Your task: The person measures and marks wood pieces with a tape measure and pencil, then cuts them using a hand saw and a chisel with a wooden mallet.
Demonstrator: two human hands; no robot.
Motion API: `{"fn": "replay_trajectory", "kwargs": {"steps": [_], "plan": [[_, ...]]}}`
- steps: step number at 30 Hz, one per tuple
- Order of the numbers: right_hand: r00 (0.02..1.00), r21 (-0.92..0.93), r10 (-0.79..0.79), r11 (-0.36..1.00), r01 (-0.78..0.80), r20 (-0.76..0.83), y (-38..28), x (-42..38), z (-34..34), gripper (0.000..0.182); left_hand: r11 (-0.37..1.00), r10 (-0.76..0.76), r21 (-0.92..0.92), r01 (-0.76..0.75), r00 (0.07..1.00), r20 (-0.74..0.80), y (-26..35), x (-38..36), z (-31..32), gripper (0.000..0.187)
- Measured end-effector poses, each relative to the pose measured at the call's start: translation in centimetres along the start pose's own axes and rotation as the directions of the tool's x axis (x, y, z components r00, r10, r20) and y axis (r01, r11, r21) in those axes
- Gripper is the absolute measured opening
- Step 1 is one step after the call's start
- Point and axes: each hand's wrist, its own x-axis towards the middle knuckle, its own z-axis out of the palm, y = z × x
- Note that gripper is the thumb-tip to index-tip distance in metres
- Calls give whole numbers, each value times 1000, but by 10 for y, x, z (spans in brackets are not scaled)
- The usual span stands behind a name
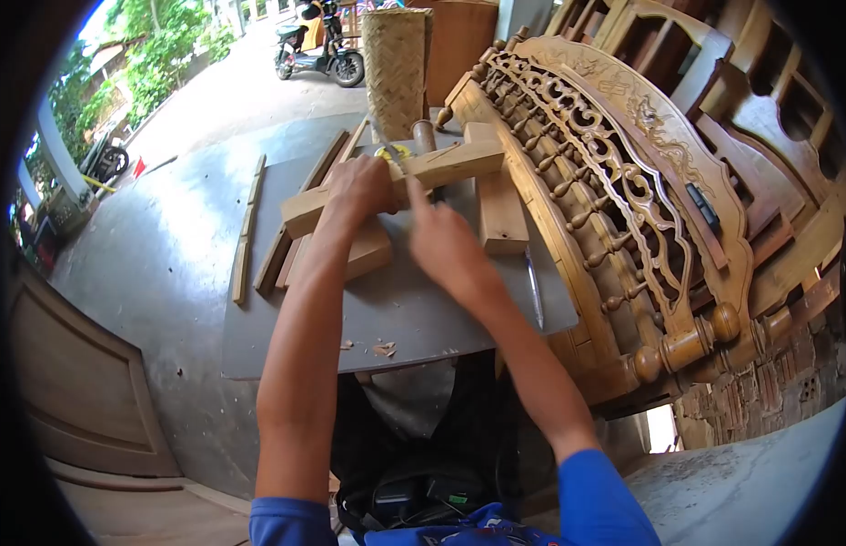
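Observation:
A long wooden bar (441, 168) lies crosswise on two wooden blocks, one on the left (364, 255) and one on the right (500, 214), over a grey board (414, 318). My left hand (357, 187) presses down on the bar's left part. My right hand (446, 241) reaches to the bar's middle with a finger stretched along it, next to a thin metal blade (387, 146) that stands on the bar. What the right hand holds is hidden.
A carved wooden headboard (614, 191) leans along the right. Thin wood strips (246, 237) lie on the board's left edge. A woven bamboo cylinder (396, 64) stands behind; a scooter (318, 50) is parked beyond. Wood chips (382, 348) lie near the front edge.

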Motion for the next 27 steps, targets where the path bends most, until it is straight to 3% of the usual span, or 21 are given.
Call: {"fn": "replay_trajectory", "kwargs": {"steps": [3,5,6,7,9,12,14,16,19,21,22,24,25,27], "plan": [[999,-82,-38,996,36,-22,4,75,31,50,998,65,-18,-68,987,-147,-17,12,19,30],[1000,-65,18,998,-18,0,-3,42,15,51,999,-51,13,51,999,-11,-13,18,18,29],[999,-62,43,997,-42,16,-7,15,11,52,996,-67,-57,66,998,-10,-2,3,3,32],[987,-22,-96,995,94,-125,3,-30,9,56,998,-38,-54,37,999,-21,1,-1,4,31],[972,-166,133,981,-101,192,-14,-110,-33,57,999,-9,-53,5,998,-65,-3,-2,1,30],[965,-178,148,978,-110,215,-28,-109,-54,57,998,30,-59,-31,999,-20,-7,0,5,33],[999,-29,9,1000,-8,37,-5,-43,-21,57,998,27,-48,-28,999,-34,-5,1,3,31],[1000,-60,-11,998,12,8,2,31,17,54,999,-30,-22,29,999,-36,-5,5,5,30],[998,-34,52,998,-53,-18,-9,60,21,54,997,-33,-75,27,995,-92,-13,13,12,29],[999,-1,25,1000,-25,-44,-9,6,14,54,1000,-20,-23,20,1000,4,-6,3,2,30],[998,-27,48,998,-49,-29,-12,-41,2,56,999,20,-49,-22,1000,-24,-8,1,5,34],[960,-114,233,970,-216,159,-29,-105,-27,60,999,16,-36,-17,999,-43,-7,1,6,34],[932,-151,291,953,-263,215,-33,-114,-32,61,1000,14,-23,-16,998,-55,-7,0,7,34],[967,-142,209,972,-189,147,-31,-81,-25,60,999,33,-9,-34,997,-76,-7,-1,7,34]]}}
